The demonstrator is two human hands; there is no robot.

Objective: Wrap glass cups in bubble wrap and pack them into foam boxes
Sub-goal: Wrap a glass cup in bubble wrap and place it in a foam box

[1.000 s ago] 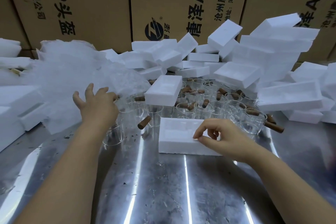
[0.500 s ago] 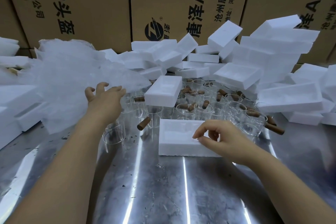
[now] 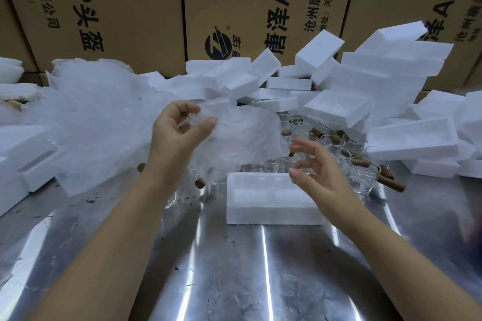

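My left hand [image 3: 177, 135] is raised above the table and pinches a sheet of bubble wrap [image 3: 240, 141], which hangs to its right. My right hand [image 3: 317, 172] hovers open, fingers spread, just below the sheet's right edge and above an open white foam box [image 3: 271, 198] lying on the metal table. Behind the box stand several clear glass cups with brown wooden handles [image 3: 339, 148], partly hidden by the sheet and my hands.
A big heap of bubble wrap [image 3: 88, 117] fills the left. Loose foam boxes and lids [image 3: 386, 91] pile up at the back and right, more foam [image 3: 23, 164] at far left. Cardboard cartons [image 3: 234, 8] wall off the back. Shiny metal table [image 3: 234, 268] in front.
My left hand pulled a bubble wrap sheet off the heap and lifted it toward the middle. My right hand let go of the foam box and rose, opening.
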